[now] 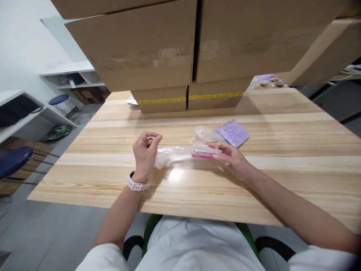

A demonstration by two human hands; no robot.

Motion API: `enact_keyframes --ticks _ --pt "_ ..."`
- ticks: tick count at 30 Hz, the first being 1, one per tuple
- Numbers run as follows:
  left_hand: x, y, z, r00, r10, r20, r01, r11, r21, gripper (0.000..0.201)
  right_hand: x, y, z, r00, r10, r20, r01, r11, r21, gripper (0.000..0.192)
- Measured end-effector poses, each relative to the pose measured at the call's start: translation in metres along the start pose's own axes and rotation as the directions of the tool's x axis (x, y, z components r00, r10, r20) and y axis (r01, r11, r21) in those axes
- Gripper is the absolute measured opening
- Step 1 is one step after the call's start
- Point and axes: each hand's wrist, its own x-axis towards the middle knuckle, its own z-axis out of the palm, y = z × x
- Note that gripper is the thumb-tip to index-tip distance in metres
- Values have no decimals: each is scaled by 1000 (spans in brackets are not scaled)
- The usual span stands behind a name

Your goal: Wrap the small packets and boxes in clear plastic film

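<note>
Small box (pixel 202 155), pink-red side | in right hand (pixel 234 161) | crumpled clear plastic (pixel 175 153) near

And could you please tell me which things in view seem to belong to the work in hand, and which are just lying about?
Seemingly part of the work:
- small pack with a red edge, held in the right hand
- clear plastic wrap, close by the left hand

Probably just lying about:
- purple packet, though that's uncertain
- cardboard boxes
- blue stools

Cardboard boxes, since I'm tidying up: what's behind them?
Purple-tinted plastic packaging peeks out at right, a pale packet at lower left; the boxes hide whatever else is there.
</note>
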Motion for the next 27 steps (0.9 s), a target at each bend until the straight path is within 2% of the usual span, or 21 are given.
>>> enact_keyframes --ticks 2,4,6,8,9,10,12,13,15,17,18,19,21,22,23,25,26,27 --pt "9 3 -9 990 3 -138 -5 1000 -18 24 -1 -1 -1 1000 -14 -27 15 999 37 44" --pt "18 5 -18 978 -7 -208 -13 995 -97 29 -2 -2 -1 998 -44 -42 46 997 65 44" --pt "22 5 -22 990 -46 -136 22 985 -172 32 -4 -3 1 995 -98 -35 100 993 64 42" --pt "20 3 -21 989 -135 67 146 966 -215 36 -6 -3 4 986 -166 -11 166 985 50 41" --pt "17 3 -19 963 -200 180 239 943 -231 42 -7 -2 5 980 -199 -4 199 979 47 40" --pt "14 2 -16 920 -274 281 347 903 -255 48 -8 -1 7 973 -232 -7 232 972 43 40" --pt "6 2 -8 826 -408 389 541 768 -342 56 -7 0 9 951 -304 -51 306 952 24 41" --pt "2 3 -3 801 -453 392 592 694 -410 55 -7 1 10 936 -341 -85 343 939 4 42" --pt "-6 5 6 790 -485 375 611 575 -544 48 -5 2 10 894 -420 -156 416 908 -59 43" --pt "-18 6 16 761 -459 458 648 501 -574 46 -4 5 10 852 -483 -202 467 876 -124 44" --pt "-25 7 20 711 -436 552 702 474 -531 47 -4 7 11 840 -502 -206 481 865 -144 44" --pt "-33 6 25 639 -410 651 761 458 -458 49 -6 9 13 836 -511 -197 488 859 -156 42" --pt "-48 1 32 503 -370 781 825 475 -306 48 -10 15 19 855 -498 -144 469 862 -195 45" --pt "-55 -2 35 473 -365 802 825 504 -257 45 -13 18 23 873 -477 -102 443 863 -244 55" --pt "-59 -6 37 470 -373 800 813 536 -227 43 -16 21 26 889 -455 -53 416 852 -318 68" --pt "-64 -14 39 508 -406 760 777 596 -201 42 -21 25 31 906 -420 47 388 780 -491 85" --pt "-64 -16 40 533 -414 738 757 622 -198 42 -22 26 32 902 -422 94 398 725 -562 83" --pt "-64 -18 39 558 -410 721 736 646 -202 42 -23 26 33 885 -445 135 428 668 -609 74"
